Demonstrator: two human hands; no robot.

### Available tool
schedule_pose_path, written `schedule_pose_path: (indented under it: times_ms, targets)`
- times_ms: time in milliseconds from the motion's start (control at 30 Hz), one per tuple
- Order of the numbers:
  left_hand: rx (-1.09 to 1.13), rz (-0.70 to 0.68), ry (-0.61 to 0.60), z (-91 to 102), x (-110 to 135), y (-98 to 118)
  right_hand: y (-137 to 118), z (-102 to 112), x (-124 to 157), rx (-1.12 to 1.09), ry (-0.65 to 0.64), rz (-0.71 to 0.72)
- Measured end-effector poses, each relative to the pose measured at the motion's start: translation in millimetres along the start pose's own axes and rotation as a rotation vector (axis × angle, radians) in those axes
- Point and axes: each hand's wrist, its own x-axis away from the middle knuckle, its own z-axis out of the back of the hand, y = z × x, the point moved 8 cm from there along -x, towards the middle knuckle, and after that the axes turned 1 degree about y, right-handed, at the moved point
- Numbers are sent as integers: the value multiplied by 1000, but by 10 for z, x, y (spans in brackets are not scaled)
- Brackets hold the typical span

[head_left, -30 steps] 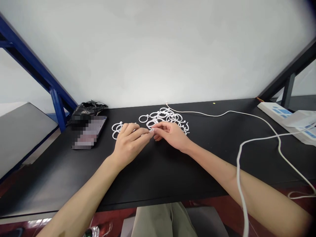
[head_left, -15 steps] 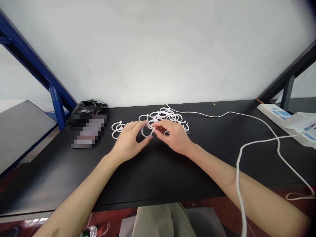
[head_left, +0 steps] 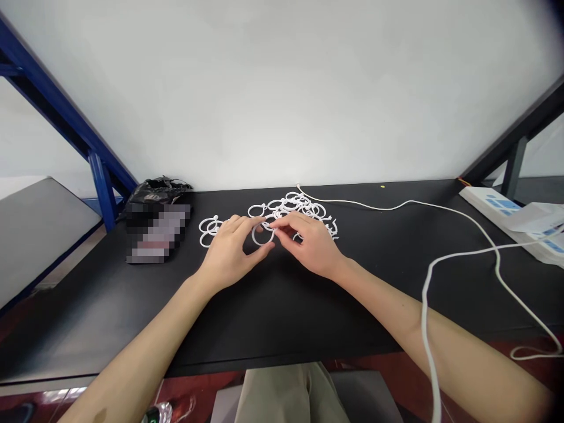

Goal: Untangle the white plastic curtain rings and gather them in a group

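A white plastic curtain ring is held up between my two hands above the black table. My left hand curves around it from the left, its fingers at the top and its thumb low near the bottom edge. At the ring's right side, my right hand pinches it between thumb and fingertips; the pinched spot is partly hidden. Behind the hands lies a heap of similar white rings, each with a small knob or eyelet. Several more rings lie left of my left hand.
On the left of the black table rests a black plastic bag beside a blurred-out package. A white cable runs across the right side and over my right forearm. White-and-blue packs lie far right.
Both hands stay almost in place around the ring. My left fingertips have shifted slightly at its top; the ring has barely moved.
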Motion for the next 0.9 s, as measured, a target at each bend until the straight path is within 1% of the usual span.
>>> schedule_pose_path:
  times_ms: [233,400,667,767,833,900]
  targets:
    - [23,-7,-6,5,5,12,-12,5,-3,34,-18,23]
    - [49,-6,-28,-27,6,9,-27,8,2,73,-12,59]
    - [58,2,-41,-34,9,14,-20,-25,-12,66,-29,8]
    - [42,11,-51,-38,-5,19,41,-42,-5,37,-30,-51]
    - [-15,39,-4,-2,-22,-41,98,-43,2,86,-28,-91]
    - [-122,108,103,83,-26,-183,140,-67,9,219,-61,-96]
